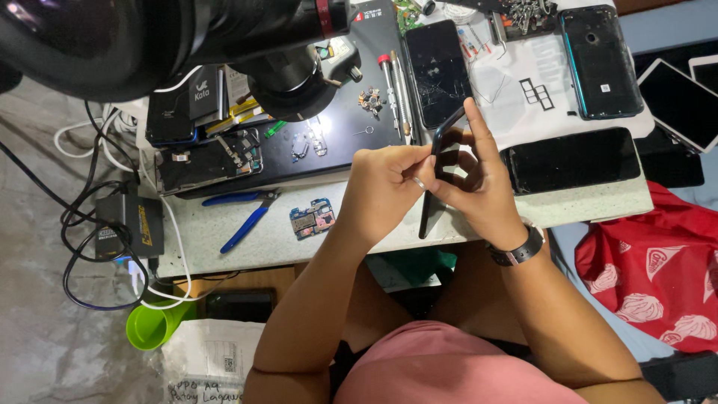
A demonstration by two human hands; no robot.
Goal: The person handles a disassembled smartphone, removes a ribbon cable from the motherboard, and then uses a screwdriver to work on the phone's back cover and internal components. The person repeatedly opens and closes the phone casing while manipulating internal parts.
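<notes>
both hands are gripping a dark phone (pixel 435 161) held on edge over the table's (pixel 269 243) near rim. the left hand (pixel 385 187) is curling its fingers against the phone's left side, a ring showing on one finger. the right hand (pixel 479 179), a watch (pixel 518 251) on its wrist, is wrapping the phone from the right, index finger stretching up along its top edge. just right of that hand a black phone (pixel 572 158) is lying flat. beyond the hands a cracked phone (pixel 437 71) is resting. well left of the left hand, a circuit board (pixel 313 218) and blue pliers (pixel 247 217) are lying.
</notes>
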